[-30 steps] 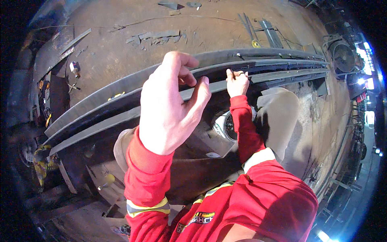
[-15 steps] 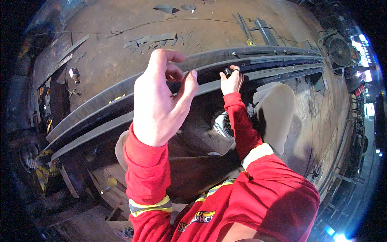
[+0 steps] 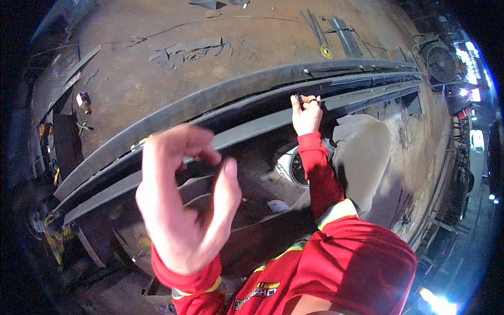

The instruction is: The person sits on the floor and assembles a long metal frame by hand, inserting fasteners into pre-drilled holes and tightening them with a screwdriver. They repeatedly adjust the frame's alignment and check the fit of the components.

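Note:
My left hand [image 3: 184, 205] is raised close in front of me, a little blurred. Its fingers curl over with the thumb held apart, and nothing shows between them. Farther off, my right hand [image 3: 307, 116] is closed on a small dark object [image 3: 299, 98], whose kind I cannot make out. That hand is over long grey metal beams [image 3: 252, 130], which lie side by side across the view. Whether it touches them I cannot tell.
Beyond the beams, broken dark flakes [image 3: 191, 47] and metal bars [image 3: 344, 39] lie on the brown floor. A round fan [image 3: 440, 61] stands at the far right. Near my right forearm is a white round-rimmed object [image 3: 286, 167]. A small bottle-like item [image 3: 83, 101] lies at the left.
My left hand has dropped lower and moved left toward me. The right hand has shifted slightly right and nearer, still with the small dark object.

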Motion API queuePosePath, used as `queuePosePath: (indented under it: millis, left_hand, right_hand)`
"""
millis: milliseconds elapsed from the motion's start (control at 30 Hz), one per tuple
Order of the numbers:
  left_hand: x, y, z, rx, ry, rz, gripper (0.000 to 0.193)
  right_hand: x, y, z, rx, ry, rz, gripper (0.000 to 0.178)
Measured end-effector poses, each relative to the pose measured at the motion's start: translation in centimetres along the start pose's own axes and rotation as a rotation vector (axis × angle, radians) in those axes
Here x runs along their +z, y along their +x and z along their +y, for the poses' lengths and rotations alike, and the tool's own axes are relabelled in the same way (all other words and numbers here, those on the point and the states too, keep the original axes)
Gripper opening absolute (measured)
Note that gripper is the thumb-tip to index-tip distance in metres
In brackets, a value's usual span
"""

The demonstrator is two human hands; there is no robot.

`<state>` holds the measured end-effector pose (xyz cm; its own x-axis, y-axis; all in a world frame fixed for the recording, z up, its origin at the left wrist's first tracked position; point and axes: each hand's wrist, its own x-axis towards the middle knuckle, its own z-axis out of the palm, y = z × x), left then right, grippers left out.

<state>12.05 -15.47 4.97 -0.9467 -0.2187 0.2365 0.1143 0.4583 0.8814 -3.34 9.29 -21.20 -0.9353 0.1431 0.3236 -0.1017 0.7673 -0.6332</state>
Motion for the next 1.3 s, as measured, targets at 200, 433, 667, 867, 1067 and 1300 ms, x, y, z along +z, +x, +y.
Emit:
queuePosePath:
  millis: [200, 433, 667, 867, 1067, 1300]
  left_hand:
    - [-0.2, 0.0, -1.0, 0.010, -0.160, 0.096, 0.035]
    - [-1.3, 2.4, -1.8, 0.018, -0.161, -0.102, 0.037]
    - [-3.3, 2.0, -3.5, 0.069, -0.190, -0.079, 0.040]
    - [-4.4, 1.4, -5.2, 0.011, -0.191, -0.063, 0.039]
    - [-5.0, 1.6, -5.5, -0.108, -0.191, -0.089, 0.040]
    - [-4.2, 2.1, -6.3, -0.147, -0.145, -0.099, 0.037]
  right_hand:
    - [-1.0, 1.6, -1.5, 0.367, 0.419, -0.259, 0.021]
    - [-0.5, 0.3, -1.7, -0.261, -0.396, 0.077, 0.028]
    - [-0.1, 0.2, -2.1, 0.153, -0.097, -0.105, 0.049]
    - [-0.3, -0.3, -2.2, 0.262, 0.021, -0.049, 0.037]
    - [0.4, -0.4, -0.6, -0.082, -0.101, 0.001, 0.031]
    - [-1.2, 1.0, -1.3, 0.242, 0.277, -0.260, 0.024]
